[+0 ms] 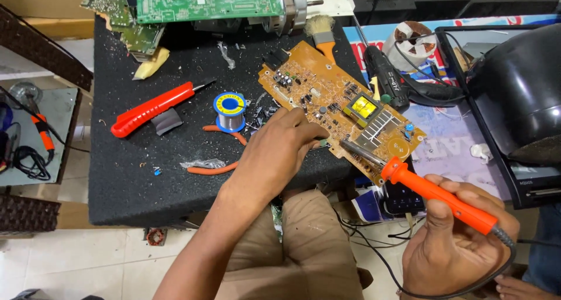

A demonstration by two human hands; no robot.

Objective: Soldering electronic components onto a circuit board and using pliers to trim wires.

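- Fingers of my left hand (279, 145) were pinched narrow against the near edge of the brown circuit board (342, 110), steadying it; whether a small part sat between the tips I could not tell.
- Fingers of my right hand (453, 250) were wrapped tight around the orange soldering iron (435, 195), held like a pen, its cord looping under my palm.
- Metal tip of the iron lay on the board just to the right of my left fingertips, very close to them.
- What could go wrong, as I judged it: the hot tip sat so near my left fingertips that a small slip could burn them.
- The board overhung the edge of the black mat (146, 177), so pressing down with the iron could tip or skid it.
- The solder spool (229, 111) sat just beyond my left hand, to its left, with the red cutter (153, 108) further left.
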